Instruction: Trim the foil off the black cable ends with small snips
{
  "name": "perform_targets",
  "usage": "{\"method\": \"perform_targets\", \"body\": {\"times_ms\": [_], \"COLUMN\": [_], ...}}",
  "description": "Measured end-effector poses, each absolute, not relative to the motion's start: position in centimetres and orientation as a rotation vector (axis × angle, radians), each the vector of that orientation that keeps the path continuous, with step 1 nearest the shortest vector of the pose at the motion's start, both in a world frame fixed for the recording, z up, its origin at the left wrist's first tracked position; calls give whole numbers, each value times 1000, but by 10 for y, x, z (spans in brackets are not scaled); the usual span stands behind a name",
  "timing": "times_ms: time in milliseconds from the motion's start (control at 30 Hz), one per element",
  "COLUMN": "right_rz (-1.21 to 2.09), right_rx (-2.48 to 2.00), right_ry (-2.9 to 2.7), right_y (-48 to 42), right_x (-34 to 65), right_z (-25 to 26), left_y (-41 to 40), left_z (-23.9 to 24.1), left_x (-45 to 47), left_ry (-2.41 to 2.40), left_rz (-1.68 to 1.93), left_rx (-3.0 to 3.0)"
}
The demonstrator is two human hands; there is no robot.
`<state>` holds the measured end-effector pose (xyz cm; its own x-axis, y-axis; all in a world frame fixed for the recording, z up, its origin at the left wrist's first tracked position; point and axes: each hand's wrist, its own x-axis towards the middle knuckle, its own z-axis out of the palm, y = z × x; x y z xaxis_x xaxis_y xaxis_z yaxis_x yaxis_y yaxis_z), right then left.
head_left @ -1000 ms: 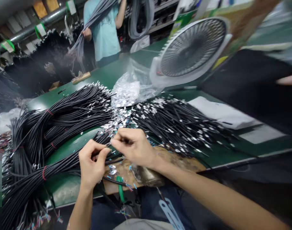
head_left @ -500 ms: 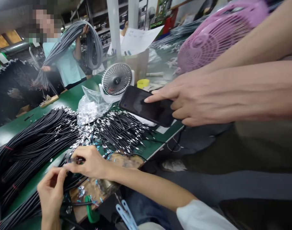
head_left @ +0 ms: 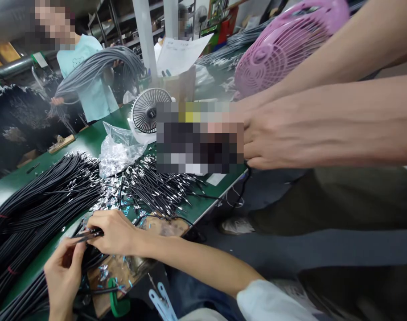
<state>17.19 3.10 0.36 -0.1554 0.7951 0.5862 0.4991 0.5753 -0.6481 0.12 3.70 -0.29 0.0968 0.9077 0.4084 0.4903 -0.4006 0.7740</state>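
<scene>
My left hand (head_left: pixel 64 269) is closed in a pinch, thumb against forefinger, beside the bundled black cables; what lies between the fingertips is too small to make out. My right hand (head_left: pixel 113 234) holds a slim dark tool (head_left: pixel 89 233) that looks like tweezers, its tips reaching to my left fingertips. Under and beside my hands are a long bundle of black cables (head_left: pixel 39 200) with red ties and a worn wooden board (head_left: pixel 101 278) with blue and clear scraps. Past my right hand lies a pile of short black cables (head_left: pixel 156 187) with silvery ends.
A clear plastic bag (head_left: pixel 118 154) and a white fan (head_left: pixel 151 111) stand on the green table (head_left: pixel 86 138). Another person's forearms (head_left: pixel 323 125) reach in from the right, near a pink fan (head_left: pixel 273 53). A person (head_left: pixel 89 80) carries grey cables. Green-handled and light-blue-handled tools (head_left: pixel 161 301) sit below.
The slim dark tool now shows between my hands, its tips at my left fingers. The view has shifted slightly. The person at the back has lowered the grey cable coil.
</scene>
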Motion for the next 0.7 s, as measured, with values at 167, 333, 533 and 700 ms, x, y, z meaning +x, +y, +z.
{"method": "perform_targets", "body": {"times_ms": [167,333,533,700], "right_rz": [443,576,1140,1356], "right_rx": [-1051,-982,-757,-748], "right_ry": [-1811,-1757,-1459,-1282], "right_y": [32,26,25,25], "right_x": [174,176,171,166], "right_z": [4,9,10,3], "left_y": [38,35,27,21], "left_z": [-4,-3,2,3], "left_x": [5,10,10,20], "left_ry": [1354,1287,1175,1168], "left_rz": [1247,1254,1173,1378], "left_rx": [1919,2019,2029,1976]}}
